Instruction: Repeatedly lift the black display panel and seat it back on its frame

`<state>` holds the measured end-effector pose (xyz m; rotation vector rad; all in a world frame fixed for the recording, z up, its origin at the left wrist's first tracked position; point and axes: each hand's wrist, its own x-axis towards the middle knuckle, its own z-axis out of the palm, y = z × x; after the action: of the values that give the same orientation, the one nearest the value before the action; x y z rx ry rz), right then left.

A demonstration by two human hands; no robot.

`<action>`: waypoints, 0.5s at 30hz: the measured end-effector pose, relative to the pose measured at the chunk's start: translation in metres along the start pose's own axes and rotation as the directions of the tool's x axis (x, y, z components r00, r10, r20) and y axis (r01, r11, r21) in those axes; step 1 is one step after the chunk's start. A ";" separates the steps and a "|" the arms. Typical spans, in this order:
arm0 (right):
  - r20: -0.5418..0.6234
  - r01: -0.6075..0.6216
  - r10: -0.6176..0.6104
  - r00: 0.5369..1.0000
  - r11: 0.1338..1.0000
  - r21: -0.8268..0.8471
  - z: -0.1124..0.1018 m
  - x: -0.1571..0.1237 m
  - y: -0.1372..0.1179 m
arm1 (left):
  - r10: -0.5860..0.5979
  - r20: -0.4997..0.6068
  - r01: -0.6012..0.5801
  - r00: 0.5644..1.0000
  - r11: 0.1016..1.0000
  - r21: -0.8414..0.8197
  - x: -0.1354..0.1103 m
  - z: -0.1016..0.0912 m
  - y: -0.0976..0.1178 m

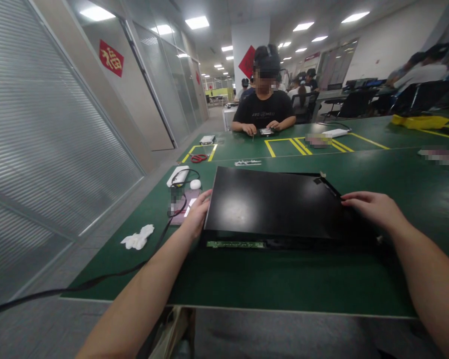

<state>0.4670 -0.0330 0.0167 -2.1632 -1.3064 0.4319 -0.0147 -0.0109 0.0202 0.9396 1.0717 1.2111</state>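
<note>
A flat, glossy black screen panel [269, 204] lies in front of me, tilted slightly over a dark frame [331, 187] whose edge shows at the upper right. Along the near side, a strip of green circuit board [235, 245] is visible beneath it. My left hand [199, 213] grips the panel's left edge, its fingertips partly hidden behind it. At the right edge, my right hand [370, 205] pinches the rim between thumb and fingers. Whether it holds the panel alone or the frame too is hard to see.
Left of the panel are a crumpled tissue [138, 237], a phone-like purple slab [177, 214], a white power strip [178, 176] and a round white case [195, 184]. Red scissors [199, 158] lie farther back. A black cable [108, 276] crosses the left side. Opposite sits a person [264, 107] handling a small device.
</note>
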 end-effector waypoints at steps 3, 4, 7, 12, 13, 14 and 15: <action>0.003 -0.002 0.002 1.000 1.000 0.003 -0.001 -0.002 -0.002 | 0.017 -0.009 -0.016 1.000 0.998 0.061 -0.003 0.003 0.002; -0.003 0.001 -0.001 1.000 1.000 0.000 -0.001 -0.002 -0.002 | 0.016 -0.006 -0.016 1.000 0.997 0.071 -0.004 0.004 0.003; -0.012 0.007 -0.007 1.000 1.000 0.001 -0.001 -0.002 -0.001 | 0.014 0.027 -0.017 1.000 0.996 0.093 -0.004 0.002 0.006; 0.008 -0.018 0.018 1.000 1.000 0.004 -0.001 -0.002 -0.001 | 0.071 0.043 -0.077 0.997 0.981 0.176 -0.001 -0.004 0.008; 0.007 -0.020 0.020 1.000 1.000 0.003 -0.001 -0.002 -0.002 | 0.095 0.040 -0.100 0.995 0.978 0.183 0.000 -0.005 0.007; 0.005 -0.019 0.019 1.000 1.000 0.004 -0.001 -0.002 -0.002 | 0.119 0.037 -0.124 0.992 0.975 0.185 0.000 -0.006 0.007; 0.001 -0.019 0.019 1.000 1.000 0.005 -0.001 -0.003 -0.003 | 0.141 0.036 -0.145 0.989 0.972 0.184 0.001 -0.006 0.006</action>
<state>0.4642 -0.0347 0.0191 -2.1731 -1.2847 0.4436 -0.0217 -0.0093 0.0249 1.1892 1.1287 1.2298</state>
